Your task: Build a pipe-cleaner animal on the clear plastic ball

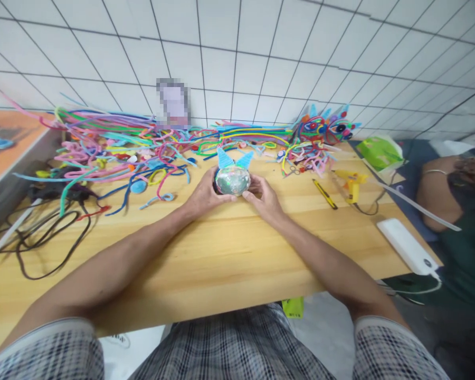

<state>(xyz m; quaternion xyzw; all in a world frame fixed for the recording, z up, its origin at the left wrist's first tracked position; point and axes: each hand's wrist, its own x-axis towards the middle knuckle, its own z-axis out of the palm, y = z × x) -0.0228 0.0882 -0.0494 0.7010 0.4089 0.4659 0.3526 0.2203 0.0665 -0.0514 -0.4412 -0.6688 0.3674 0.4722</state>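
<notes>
From here, left of the glue gun [353, 186], the left hand [205, 194] and right hand [266, 198] clasp a shiny ball [233, 181]; its blue ears [224, 159] look attached, its visible side apparently not yet decorated.

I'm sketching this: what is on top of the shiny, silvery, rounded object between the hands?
Two light-blue, pointed pieces stand on top of the shiny, silvery, rounded object. Its far side is hidden, and the left hand and right hand partly cover its sides.
</notes>
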